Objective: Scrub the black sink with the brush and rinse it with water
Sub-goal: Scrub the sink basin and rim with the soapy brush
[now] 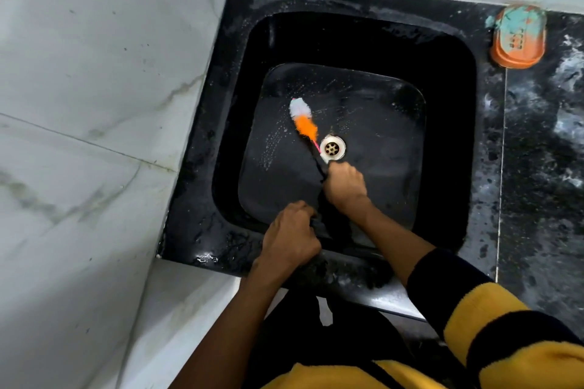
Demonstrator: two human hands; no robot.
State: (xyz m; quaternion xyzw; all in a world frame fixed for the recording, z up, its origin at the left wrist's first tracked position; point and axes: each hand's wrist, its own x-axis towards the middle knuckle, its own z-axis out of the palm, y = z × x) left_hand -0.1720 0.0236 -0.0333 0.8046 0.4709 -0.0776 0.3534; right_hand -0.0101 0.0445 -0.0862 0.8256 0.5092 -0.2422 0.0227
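Beside the drain [332, 147], on the floor of the black sink [448, 98], lies the head of the brush [303, 118]: white bristles at the tip, orange bristles nearer the drain, then a thin pink stem leading to a dark handle. The head points away from the drain toward the sink's far left corner, and soapy streaks mark the wet floor around it. The right hand [346, 186] sits just on the near side of the drain, fingers curled tight round the handle. The left hand [290, 237] is nearer still, over the sink's front rim to the left of the drain, fingers wrapped round a dark part that seems to be the handle's end, though that part is hard to make out against the black basin. An orange soap dish [518, 36] smeared with green rests on the dark counter [543, 136], well to the right of the drain and beyond it. White marbled tiles [94, 104] form the wall far left of the drain.
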